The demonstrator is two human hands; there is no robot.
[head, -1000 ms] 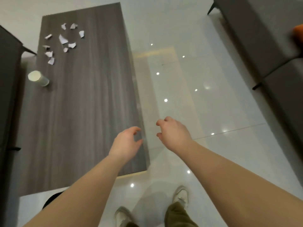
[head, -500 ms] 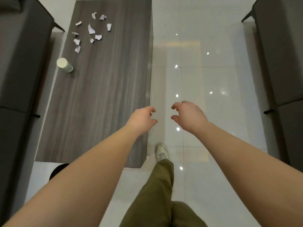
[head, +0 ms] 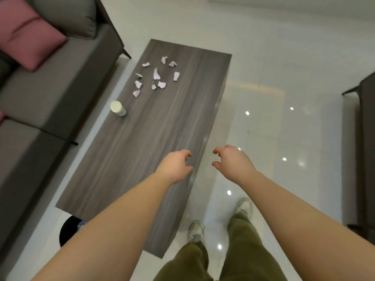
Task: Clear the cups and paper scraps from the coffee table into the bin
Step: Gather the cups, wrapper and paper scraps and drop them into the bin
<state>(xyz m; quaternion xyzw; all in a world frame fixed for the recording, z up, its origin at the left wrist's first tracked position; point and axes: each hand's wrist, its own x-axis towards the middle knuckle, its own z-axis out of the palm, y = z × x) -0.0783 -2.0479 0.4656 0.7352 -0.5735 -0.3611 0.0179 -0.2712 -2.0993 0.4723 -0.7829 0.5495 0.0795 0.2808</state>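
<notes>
Cup (head: 117,108) upright near tabletop's (head: 142,142) left edge, by sofa (head: 50,94). Scraps (head: 156,77) scattered just beyond it, toward far end. Nothing picked up yet.

Change vs 1 s ago: we've walked fwd along tabletop's right side; view swung, cup & scraps now nearer centre, w/ sofa & pink cushion (head: 28,35) in view.

Left hand (head: 175,166) over tabletop's right edge, right hand (head: 231,164) over floor; both sets of fingers loosely curled, apart, holding nothing, same as before.

Bin (head: 70,232) at near-left corner, part hidden by left arm.

Meaning: approach only; cup probably first grab, still well out of reach.
</notes>
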